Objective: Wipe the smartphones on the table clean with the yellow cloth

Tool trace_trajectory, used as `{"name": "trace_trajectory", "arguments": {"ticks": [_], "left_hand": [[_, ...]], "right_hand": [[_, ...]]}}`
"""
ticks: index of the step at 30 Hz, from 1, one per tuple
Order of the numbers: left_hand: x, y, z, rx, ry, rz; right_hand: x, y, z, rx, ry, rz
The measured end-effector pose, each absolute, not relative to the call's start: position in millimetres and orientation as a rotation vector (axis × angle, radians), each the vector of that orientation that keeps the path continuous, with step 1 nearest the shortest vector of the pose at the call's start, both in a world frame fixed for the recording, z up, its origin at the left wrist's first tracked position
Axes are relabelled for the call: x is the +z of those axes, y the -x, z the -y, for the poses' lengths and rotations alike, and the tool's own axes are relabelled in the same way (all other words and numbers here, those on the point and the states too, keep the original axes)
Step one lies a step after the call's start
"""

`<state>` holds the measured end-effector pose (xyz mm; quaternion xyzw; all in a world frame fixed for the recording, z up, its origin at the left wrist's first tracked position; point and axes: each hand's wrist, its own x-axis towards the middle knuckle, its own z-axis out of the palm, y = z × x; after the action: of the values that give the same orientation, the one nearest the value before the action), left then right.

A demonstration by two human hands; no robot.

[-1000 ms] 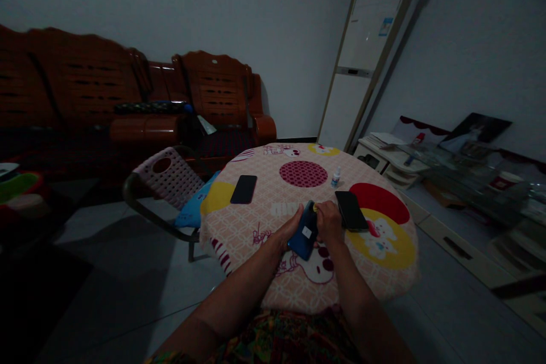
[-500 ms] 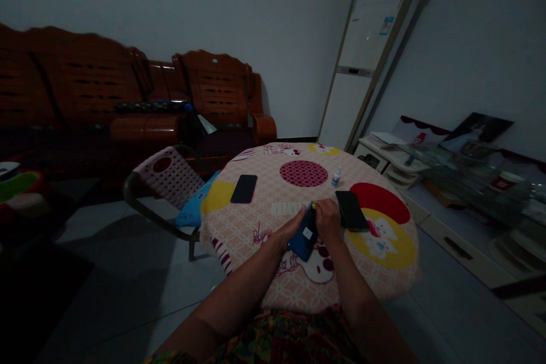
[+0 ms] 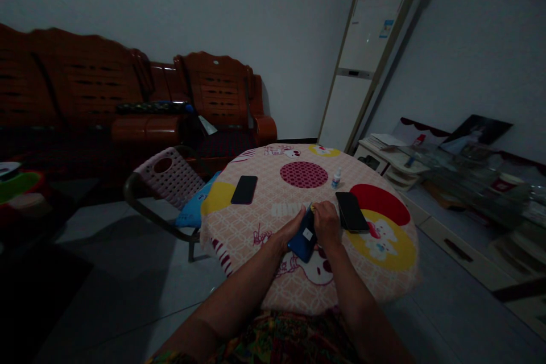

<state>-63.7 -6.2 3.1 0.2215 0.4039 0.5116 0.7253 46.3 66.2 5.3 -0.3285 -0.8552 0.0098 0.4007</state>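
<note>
2 bare forearms reach in from the bottom edge, with no sleeves, watch or bracelet showing on them. The left hand (image 3: pixel 291 229) and the right hand (image 3: pixel 326 223) are uncovered, without gloves; rings cannot be made out in the dim light. Below the arms lies a garment (image 3: pixel 277 338) in a busy print of dark red, green and yellow.
</note>
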Motion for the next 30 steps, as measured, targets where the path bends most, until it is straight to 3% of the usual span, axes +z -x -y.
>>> {"name": "trace_trajectory", "arguments": {"ticks": [13, 21, 30], "left_hand": [[1.0, 64.6, 3.2, 1.188, -0.457, -0.887], [4.6, 61.9, 8.5, 1.145, -0.512, -0.924], [8.9, 60.7, 10.7, 1.111, -0.56, -0.855]], "right_hand": [[2.0, -50.9, -57.8, 0.092, 0.724, 2.184], [16.4, -42.4, -67.5, 0.048, 0.821, 2.181], [0.0, -49.4, -78.5, 0.047, 0.913, 2.151]]}}
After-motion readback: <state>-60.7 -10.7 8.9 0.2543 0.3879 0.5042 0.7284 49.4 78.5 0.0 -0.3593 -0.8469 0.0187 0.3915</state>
